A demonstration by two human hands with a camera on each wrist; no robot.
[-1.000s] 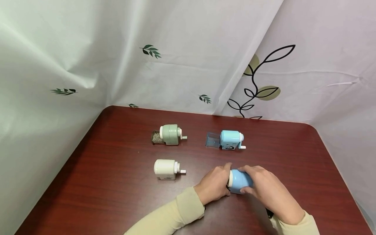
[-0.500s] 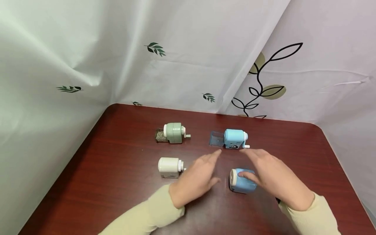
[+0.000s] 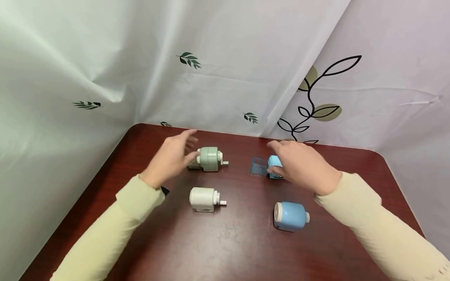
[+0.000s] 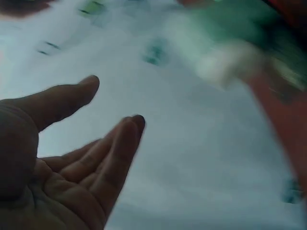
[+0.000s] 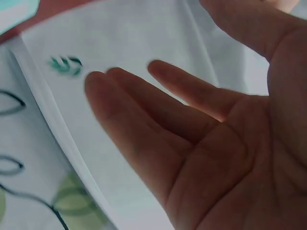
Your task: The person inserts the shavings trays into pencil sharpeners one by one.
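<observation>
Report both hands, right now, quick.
Left hand: open, holding nothing, near the green sharpener.
Right hand: open, holding nothing, partly hiding the light-blue sharpener from the head camera.

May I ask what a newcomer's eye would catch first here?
In the head view, probably the left hand, partly hiding the green sharpener, and the right hand, partly hiding the light-blue sharpener. Nearer the front of the red-brown table, the cream sharpener stands left, the blue sharpener right.

Green sharpener (image 3: 210, 159), cream sharpener (image 3: 202, 200), blue sharpener (image 3: 293, 216), light-blue sharpener (image 3: 274, 161), reddish-brown table (image 3: 246, 249), white leaf-patterned curtain (image 3: 218, 93), pale-yellow sleeves (image 3: 372, 222)
</observation>
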